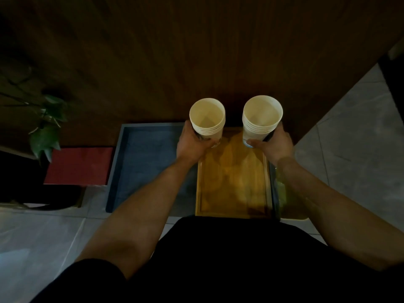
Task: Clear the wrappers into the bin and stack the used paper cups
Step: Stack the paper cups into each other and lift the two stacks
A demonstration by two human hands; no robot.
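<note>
two stacks of paper cups are held upright above a wooden tray (234,193): the left stack (207,120) is gripped by the left hand (193,145), the right stack (261,118) by the right hand (273,146). a grey tray (122,162), tiled floor (349,136) and dark wooden wall (196,51) are seen.

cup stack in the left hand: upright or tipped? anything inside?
Upright, mouth up, leaning slightly towards the camera. The left cup stack, gripped low by the left hand, shows its round rim and bare pale bottom: the top cup looks empty.
</note>
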